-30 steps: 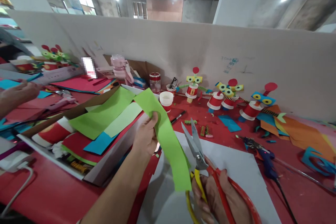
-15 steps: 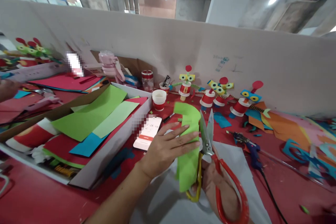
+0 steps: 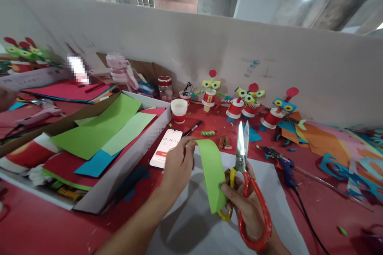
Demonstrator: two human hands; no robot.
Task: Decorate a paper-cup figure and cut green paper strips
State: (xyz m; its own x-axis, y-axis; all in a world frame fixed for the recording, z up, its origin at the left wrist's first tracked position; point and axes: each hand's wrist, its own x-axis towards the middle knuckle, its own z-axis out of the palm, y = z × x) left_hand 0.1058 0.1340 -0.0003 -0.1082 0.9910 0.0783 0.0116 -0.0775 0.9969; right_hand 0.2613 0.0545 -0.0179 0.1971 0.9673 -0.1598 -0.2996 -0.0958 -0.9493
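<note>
My left hand (image 3: 178, 163) pinches the upper end of a green paper strip (image 3: 212, 171) above a white sheet (image 3: 191, 223) on the red table. My right hand (image 3: 247, 207) grips scissors (image 3: 243, 155) with one red and one yellow handle, their blades nearly closed and pointing up. The right thumb also touches the strip's lower edge. A phone (image 3: 166, 147) lies just left of my left hand.
An open cardboard box (image 3: 119, 179) at left holds green, blue and red paper sheets. Paper-cup figures (image 3: 236, 107) line the back wall. A white cup (image 3: 178, 110), a black pen (image 3: 193, 128), a blue glue gun (image 3: 283, 165) and paper scraps lie around. Another person's hand (image 3: 4, 99) shows far left.
The green strip has been folded shorter and drawn toward me. My left hand went from lying flat on it to pinching its top. The scissors' blades closed and swung upright.
</note>
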